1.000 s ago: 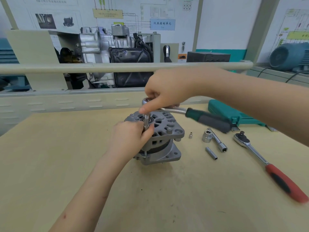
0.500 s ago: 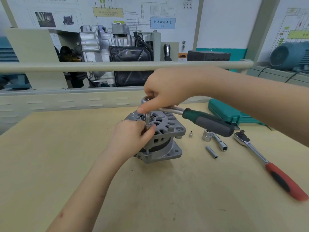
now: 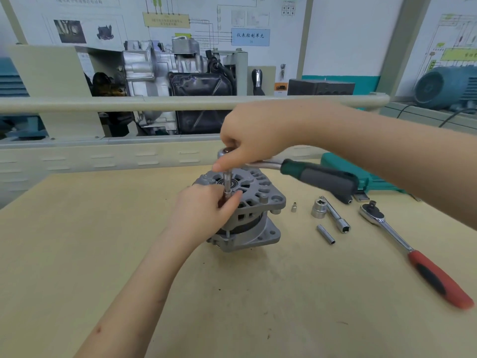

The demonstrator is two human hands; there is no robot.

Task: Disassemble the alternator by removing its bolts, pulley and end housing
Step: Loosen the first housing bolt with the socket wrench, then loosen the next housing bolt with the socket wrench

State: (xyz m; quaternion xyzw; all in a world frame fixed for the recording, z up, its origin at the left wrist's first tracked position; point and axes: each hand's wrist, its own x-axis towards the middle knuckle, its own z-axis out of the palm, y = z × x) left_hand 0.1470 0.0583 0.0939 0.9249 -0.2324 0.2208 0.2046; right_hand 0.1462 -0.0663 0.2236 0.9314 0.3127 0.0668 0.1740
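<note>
While the left hand [image 3: 204, 210] pinches the extension bar [image 3: 227, 183] over the alternator [image 3: 255, 202], the right hand [image 3: 255, 136] grips one ratchet [image 3: 309, 174]; a second ratchet [image 3: 413, 251] lies lower right.

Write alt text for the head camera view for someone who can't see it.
Right hand holds a green-handled ratchet by its head, upright over a grey alternator on a wooden table; left hand pinches the extension's lower end. Loose sockets and a red-handled ratchet lie at right.

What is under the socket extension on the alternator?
The socket extension drops from the green-handled ratchet toward the alternator end housing. The left hand pinches its lower end, hiding any bolt.
</note>
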